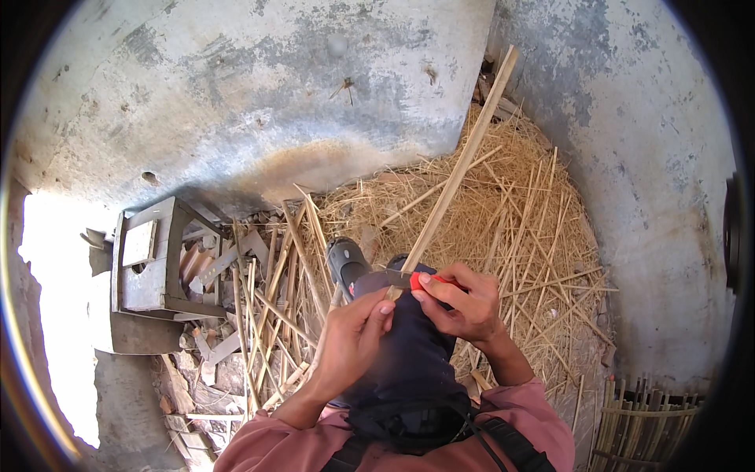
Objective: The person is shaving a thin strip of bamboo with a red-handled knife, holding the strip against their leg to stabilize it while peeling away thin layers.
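Observation:
A long pale split-bamboo strip [452,185] slants from above my lap up toward the far corner of the walls. My left hand [351,333] is closed, pinching the strip's near end between thumb and fingers. In my right hand [465,302], the fingers are wrapped round the red handle of a knife [415,281]. Its short dark blade points left and lies across the strip, just beyond my left fingertips. Whether the edge is cutting into the strip I cannot tell. My dark-trousered leg [405,354] is beneath both hands.
Straw and thin slivers [527,212] cover the floor ahead and to the right. Several bamboo sticks [275,291] lie on the left, beside a wooden box frame [165,256] and rubble. My dark shoe [347,263] stands among them. A slatted bamboo basket [649,421] sits at lower right.

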Motion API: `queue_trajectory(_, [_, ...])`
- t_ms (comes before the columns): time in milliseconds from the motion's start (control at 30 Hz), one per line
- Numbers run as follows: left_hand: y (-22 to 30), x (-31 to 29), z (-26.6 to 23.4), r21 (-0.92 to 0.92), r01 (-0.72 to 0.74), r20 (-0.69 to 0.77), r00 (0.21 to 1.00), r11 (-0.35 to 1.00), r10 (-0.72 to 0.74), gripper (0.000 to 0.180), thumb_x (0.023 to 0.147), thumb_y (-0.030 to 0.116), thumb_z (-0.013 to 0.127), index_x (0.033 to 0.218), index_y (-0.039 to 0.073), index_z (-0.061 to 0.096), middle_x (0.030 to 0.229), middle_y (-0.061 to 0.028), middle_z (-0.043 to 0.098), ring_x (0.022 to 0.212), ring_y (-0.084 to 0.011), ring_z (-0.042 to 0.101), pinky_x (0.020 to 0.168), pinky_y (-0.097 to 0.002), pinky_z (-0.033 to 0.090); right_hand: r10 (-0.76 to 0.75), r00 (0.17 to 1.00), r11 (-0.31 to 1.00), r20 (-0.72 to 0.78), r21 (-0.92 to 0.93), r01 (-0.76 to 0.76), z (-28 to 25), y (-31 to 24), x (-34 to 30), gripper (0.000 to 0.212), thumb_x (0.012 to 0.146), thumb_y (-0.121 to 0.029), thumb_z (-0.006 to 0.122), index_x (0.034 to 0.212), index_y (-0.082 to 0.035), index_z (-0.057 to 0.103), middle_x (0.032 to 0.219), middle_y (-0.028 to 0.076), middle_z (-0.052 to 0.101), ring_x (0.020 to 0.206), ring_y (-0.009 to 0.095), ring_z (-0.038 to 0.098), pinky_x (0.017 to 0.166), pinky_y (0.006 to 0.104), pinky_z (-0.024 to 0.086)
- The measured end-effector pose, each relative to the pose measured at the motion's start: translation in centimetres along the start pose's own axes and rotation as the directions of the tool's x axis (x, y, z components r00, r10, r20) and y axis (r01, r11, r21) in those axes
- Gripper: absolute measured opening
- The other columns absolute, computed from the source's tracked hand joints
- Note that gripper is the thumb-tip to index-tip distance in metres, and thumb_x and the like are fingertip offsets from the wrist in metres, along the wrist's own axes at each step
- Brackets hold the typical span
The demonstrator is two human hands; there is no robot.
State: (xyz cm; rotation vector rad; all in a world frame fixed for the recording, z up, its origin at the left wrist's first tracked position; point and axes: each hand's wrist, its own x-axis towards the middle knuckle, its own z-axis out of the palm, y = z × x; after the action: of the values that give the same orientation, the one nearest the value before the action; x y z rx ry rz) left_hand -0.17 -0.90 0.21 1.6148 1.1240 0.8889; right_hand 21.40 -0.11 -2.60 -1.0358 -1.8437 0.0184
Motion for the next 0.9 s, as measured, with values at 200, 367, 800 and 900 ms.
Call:
queue_trajectory(200, [0.2,-0.3,0.0,0.018,-0.019,0.002,1.0,1.0,0.019,0.026,0.112,0.015,0.054,0.1,-0.004,0.067,0.07,-0.001,0.056,0.061,-0.0081,0.049,0.055,-0.0271,0.039,-0.018,1.0,1.0,-0.01,0.003,0.018,-0.1,0.1,-0.1,0.032,0.078,-0.013,0.091,0.108,-0.012,0.079,0.08,0.005,0.068,0.056,0.016,0.062,0.046,0.0288,0.046])
queue_trajectory(367, [0.4,-0.6,0.0,0.014,-0.018,-0.009,1.0,1.0,0.018,0.025,0.112,0.014,0.054,0.108,-0.004,0.071,0.07,-0.0015,0.056,0.06,-0.0086,0.05,0.055,-0.0276,0.039,-0.036,0.999,0.999,-0.025,-0.007,0.036,-0.2,0.0,0.0,0.033,0.077,-0.012,0.091,0.108,-0.012,0.079,0.079,0.005,0.068,0.056,0.017,0.062,0.046,0.0289,0.046])
queue_trajectory(800, [0.5,-1.6,-0.3,0.052,-0.017,0.011,1.0,0.999,0.016,0.031,0.112,0.015,0.053,0.13,0.0,0.073,0.07,-0.001,0.054,0.061,-0.0086,0.049,0.057,-0.0276,0.04,-0.035,0.998,0.999,-0.059,0.005,0.035,-0.4,-0.1,0.3,0.032,0.078,-0.008,0.09,0.108,-0.01,0.079,0.079,0.006,0.068,0.056,0.017,0.062,0.046,0.0291,0.046])
queue_trajectory(900, [0.3,-2.2,-0.3,0.063,0.022,0.024,0.999,0.998,-0.024,0.031,0.112,0.016,0.053,0.13,0.0,0.073,0.069,-0.0006,0.054,0.061,-0.0081,0.049,0.057,-0.0274,0.04,-0.009,0.995,1.0,-0.103,0.003,0.009,-0.3,0.5,0.2,0.03,0.079,-0.007,0.089,0.107,-0.009,0.079,0.078,0.007,0.068,0.056,0.018,0.063,0.046,0.0292,0.047])
